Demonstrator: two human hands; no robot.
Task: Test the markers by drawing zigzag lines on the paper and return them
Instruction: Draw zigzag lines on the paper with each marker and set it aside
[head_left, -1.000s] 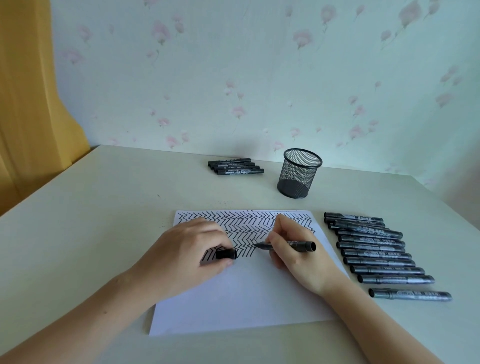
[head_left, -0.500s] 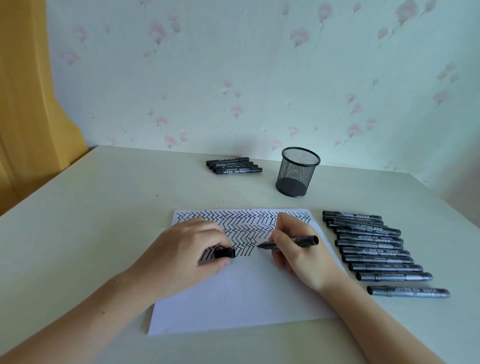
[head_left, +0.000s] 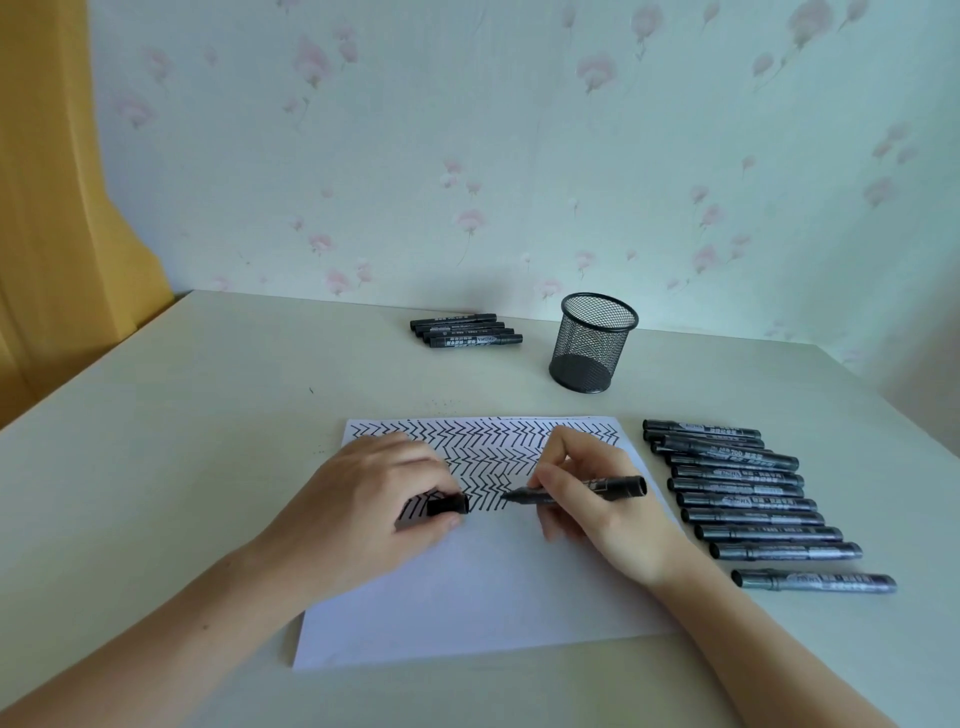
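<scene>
A white paper (head_left: 483, 587) lies in front of me, its upper part covered with black zigzag lines. My right hand (head_left: 597, 514) grips an uncapped black marker (head_left: 613, 488), its tip pointing left onto the lowest zigzag row. My left hand (head_left: 363, 504) rests on the paper and pinches the marker's black cap (head_left: 448, 504). A row of several black markers (head_left: 748, 499) lies right of the paper. A small group of several more markers (head_left: 465, 330) lies at the back of the table.
A black mesh pen cup (head_left: 592, 343) stands behind the paper, towards the wall. The pale table (head_left: 156, 467) reaches the floral wall. A yellow curtain (head_left: 47, 208) hangs at the far left.
The marker tip has shifted slightly left along the lowest zigzag row, adding strokes. My left hand has stayed put with the cap.
</scene>
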